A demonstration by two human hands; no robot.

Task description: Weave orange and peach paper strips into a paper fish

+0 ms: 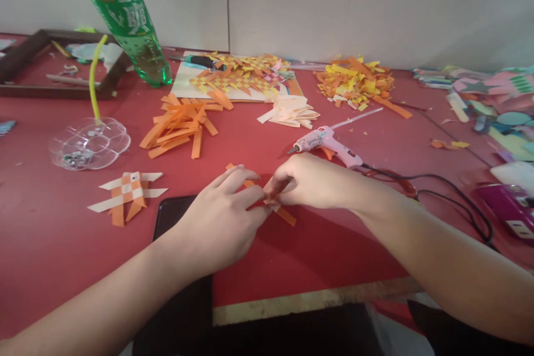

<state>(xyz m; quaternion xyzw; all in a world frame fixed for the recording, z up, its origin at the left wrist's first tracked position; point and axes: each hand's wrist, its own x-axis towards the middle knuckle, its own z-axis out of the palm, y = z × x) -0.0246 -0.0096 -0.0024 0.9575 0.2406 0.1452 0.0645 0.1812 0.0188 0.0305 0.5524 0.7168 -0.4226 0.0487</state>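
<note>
My left hand (pixel 227 219) and my right hand (pixel 306 182) meet over the red table. Between their fingertips is a small piece of orange and cream paper strips (pixel 286 216), mostly covered by the fingers; both hands pinch it. A woven orange and white paper fish (pixel 132 192) with a googly eye lies to the left. Behind the hands are a pile of orange strips (pixel 179 125) and a pile of cream strips (pixel 292 111). A pink glue gun (pixel 327 142) rests just beyond my right hand.
A green bottle (pixel 125 22) leans at the back left near a dark frame (pixel 41 90) and a clear flower-shaped dish (pixel 102 144). Yellow scraps (pixel 354 80) lie behind. A black cable (pixel 450 181) runs right. A black phone-like object (pixel 171 214) lies by my left wrist.
</note>
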